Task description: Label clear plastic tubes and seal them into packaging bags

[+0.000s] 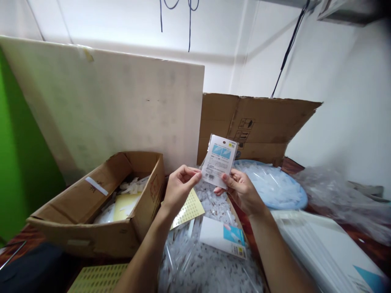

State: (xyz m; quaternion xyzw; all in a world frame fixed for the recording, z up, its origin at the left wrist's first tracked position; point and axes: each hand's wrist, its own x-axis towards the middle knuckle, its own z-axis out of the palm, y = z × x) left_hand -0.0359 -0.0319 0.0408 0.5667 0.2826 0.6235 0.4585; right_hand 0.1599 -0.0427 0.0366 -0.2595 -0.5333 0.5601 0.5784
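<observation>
A white printed card in a clear plastic sleeve (221,160) is held up in front of me, its text, blue pictures and barcode facing me. My right hand (241,187) grips its lower right corner between thumb and fingers. At the lower left edge of the sleeve, my left hand (183,183) is closed in a pinch. Below them lies a pile of small clear plastic pieces (195,260) with dark specks. On that pile rest another white card with a blue picture (221,236) and a yellow sheet of small stickers (191,209).
An open cardboard box (143,219) at left holds white pieces and a yellow sheet. Behind my right hand stands a blue basin (301,199) of translucent pieces. Stacked white cards (330,244) lie at right, near crumpled plastic (345,199). Another sticker sheet (97,278) is front left.
</observation>
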